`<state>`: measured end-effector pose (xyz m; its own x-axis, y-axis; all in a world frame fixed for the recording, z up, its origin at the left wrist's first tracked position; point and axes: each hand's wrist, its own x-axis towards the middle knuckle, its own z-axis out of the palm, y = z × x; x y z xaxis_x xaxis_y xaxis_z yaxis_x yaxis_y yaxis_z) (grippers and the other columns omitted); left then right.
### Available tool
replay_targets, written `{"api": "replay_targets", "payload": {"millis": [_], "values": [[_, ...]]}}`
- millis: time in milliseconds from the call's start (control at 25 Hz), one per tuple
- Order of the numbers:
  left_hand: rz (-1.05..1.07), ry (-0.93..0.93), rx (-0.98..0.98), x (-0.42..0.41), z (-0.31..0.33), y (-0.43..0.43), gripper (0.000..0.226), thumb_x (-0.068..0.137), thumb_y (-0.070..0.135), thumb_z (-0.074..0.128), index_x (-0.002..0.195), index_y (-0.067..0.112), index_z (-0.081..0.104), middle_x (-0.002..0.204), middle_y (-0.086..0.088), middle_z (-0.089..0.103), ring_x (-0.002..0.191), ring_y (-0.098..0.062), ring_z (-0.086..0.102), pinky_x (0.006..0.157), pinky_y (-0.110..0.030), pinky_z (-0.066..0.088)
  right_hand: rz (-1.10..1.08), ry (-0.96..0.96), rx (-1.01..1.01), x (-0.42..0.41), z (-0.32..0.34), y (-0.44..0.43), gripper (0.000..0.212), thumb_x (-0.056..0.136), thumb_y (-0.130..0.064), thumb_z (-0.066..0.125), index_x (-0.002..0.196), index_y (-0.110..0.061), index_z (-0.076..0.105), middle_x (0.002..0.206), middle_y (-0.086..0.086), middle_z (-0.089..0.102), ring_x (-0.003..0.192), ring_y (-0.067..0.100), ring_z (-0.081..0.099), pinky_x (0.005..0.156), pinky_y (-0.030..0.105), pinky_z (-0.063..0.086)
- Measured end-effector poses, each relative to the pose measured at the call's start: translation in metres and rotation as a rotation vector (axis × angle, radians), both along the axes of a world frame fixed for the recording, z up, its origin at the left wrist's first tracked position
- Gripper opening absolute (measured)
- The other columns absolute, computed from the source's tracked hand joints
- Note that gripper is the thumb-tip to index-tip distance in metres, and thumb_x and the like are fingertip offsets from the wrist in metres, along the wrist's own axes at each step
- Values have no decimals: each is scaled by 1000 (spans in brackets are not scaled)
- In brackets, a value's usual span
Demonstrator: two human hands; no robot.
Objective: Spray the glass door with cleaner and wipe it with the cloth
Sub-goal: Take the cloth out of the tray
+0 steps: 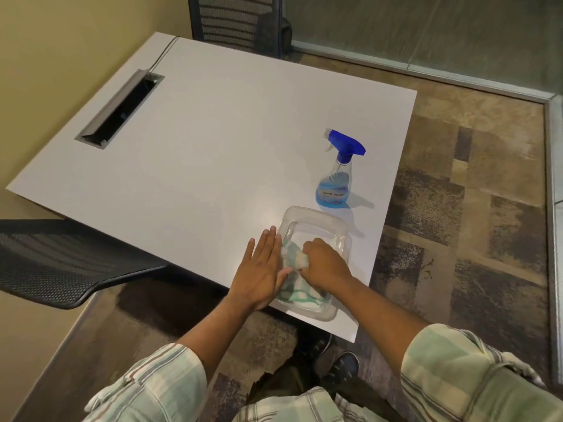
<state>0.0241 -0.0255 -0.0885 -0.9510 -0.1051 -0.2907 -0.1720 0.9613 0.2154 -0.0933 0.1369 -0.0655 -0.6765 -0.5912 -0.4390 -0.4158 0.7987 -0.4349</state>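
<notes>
A clear spray bottle (336,178) with a blue trigger head and blue cleaner stands upright near the table's right edge. Just in front of it a clear plastic tray (316,220) holds a white and green cloth (300,295). My right hand (326,264) is inside the tray, fingers closed on a fold of the cloth. My left hand (263,269) lies flat and open against the tray's left rim, fingers straight. Frosted glass panels (426,25) run along the far right of the room.
The white table (213,132) has an open cable box (120,109) at its far left. A black mesh chair (54,263) stands at the left and another (237,19) at the table's far end. Patterned carpet (457,223) lies to the right.
</notes>
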Motion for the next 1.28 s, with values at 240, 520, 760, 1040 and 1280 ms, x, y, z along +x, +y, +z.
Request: {"api": "replay_targets", "payload": {"millis": [240,520,760,1040,1280], "values": [[99,104,200,-7,10,3,98,105,77,22,171,14,-14,179,-6,-20,166,-18,-18,137,-42,-6,-159,-30,-90,-2,43,16,33,97,-27,69,128,-24,57,121,7,71,108,31,66,83,35,47],[242,362,700,-40,85,10,65,94,40,82,150,44,49,149,35,58,138,8,55,116,-14,41,-178,-9,-225,-23,94,44,37,97,-39,67,132,-37,56,127,1,67,121,32,54,96,37,39],[276,402,941,-86,133,63,17,99,16,76,115,20,69,96,14,75,93,-5,73,76,-12,55,-391,298,-424,-38,133,92,47,92,-33,77,137,-33,62,147,-9,61,139,16,52,112,30,24],[138,347,1067,-154,166,170,28,104,19,69,130,15,59,116,1,71,103,3,70,84,-15,58,-748,652,-425,-39,146,184,68,100,-40,69,160,-21,41,171,0,35,157,20,35,125,43,27],[-45,202,1183,-192,197,314,39,98,32,78,129,40,55,116,36,60,100,18,63,76,6,45,-1036,787,-488,-24,157,286,61,102,-46,49,155,-14,47,159,4,49,146,18,45,119,44,45]]}}
